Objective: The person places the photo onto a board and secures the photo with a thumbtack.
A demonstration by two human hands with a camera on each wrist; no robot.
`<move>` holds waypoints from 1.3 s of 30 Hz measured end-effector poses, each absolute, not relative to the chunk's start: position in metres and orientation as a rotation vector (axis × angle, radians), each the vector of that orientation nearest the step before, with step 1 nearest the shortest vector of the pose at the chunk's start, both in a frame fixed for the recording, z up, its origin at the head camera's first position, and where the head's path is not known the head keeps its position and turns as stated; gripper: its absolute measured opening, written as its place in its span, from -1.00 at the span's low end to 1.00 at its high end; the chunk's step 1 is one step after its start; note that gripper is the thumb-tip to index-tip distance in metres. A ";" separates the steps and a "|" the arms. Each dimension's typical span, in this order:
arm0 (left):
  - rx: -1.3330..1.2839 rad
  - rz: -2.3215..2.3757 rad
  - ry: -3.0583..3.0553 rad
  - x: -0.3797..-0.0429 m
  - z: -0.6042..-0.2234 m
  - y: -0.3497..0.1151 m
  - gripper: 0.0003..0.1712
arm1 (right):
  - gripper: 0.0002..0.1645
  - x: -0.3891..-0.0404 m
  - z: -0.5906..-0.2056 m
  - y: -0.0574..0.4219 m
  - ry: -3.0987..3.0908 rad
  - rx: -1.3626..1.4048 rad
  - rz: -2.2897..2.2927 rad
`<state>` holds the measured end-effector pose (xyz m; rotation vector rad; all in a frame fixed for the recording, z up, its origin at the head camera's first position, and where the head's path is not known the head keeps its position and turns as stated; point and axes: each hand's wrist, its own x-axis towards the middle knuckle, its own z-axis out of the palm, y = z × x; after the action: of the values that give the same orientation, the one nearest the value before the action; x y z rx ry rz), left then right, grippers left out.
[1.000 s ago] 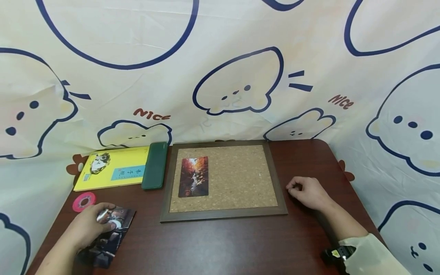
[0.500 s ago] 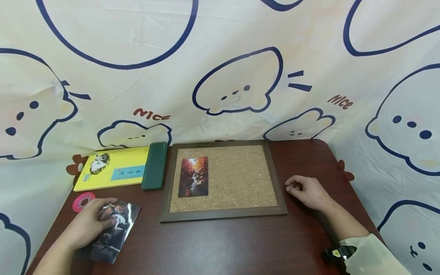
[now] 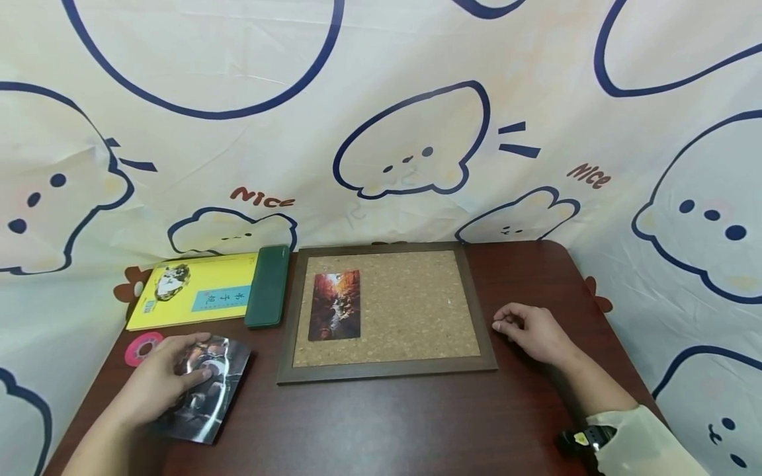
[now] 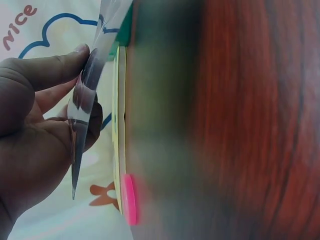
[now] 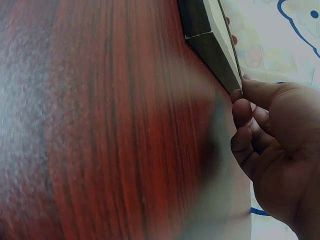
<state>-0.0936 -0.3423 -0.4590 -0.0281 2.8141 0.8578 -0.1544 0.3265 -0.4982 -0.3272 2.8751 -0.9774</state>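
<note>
My left hand [image 3: 157,380] pinches a glossy dark photo print [image 3: 205,403] between thumb and fingers, at the table's left side. In the left wrist view the print [image 4: 86,95] appears nearly edge-on, slightly bent, raised over the tabletop. My right hand [image 3: 532,334] rests on the table with fingers loosely curled, holding nothing, close to the right side of a framed cork board [image 3: 387,371]. An autumn stream photo [image 3: 335,306] lies upright on the board's left part. In the right wrist view, the fingertips [image 5: 241,111] sit near the frame's corner [image 5: 210,47].
A yellow book [image 3: 220,281] lies at the back left, with a dark green case [image 3: 268,287] against its right end. A pink roll of tape [image 3: 135,350] sits just behind my left hand. Printed cloth [image 3: 381,218] walls the table at the back and sides.
My left hand has lifted the photo print and carried it a little away from me and to the right, tilting it. The right hand has barely moved.
</note>
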 end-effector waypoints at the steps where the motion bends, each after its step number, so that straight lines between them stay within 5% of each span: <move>1: -0.024 0.865 2.816 -0.094 -0.459 -0.341 -0.16 | -0.92 -0.154 -0.498 0.327 2.873 -0.325 -0.980; 39: 0.196 1.254 2.661 -0.121 -0.440 -0.275 -0.20 | -0.88 -0.164 -0.494 0.303 2.898 -0.364 -1.038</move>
<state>-0.1207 -0.2748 -0.4401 0.1965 2.6614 1.2540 -0.1638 0.3025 -0.4936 -0.3644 2.8982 -1.0381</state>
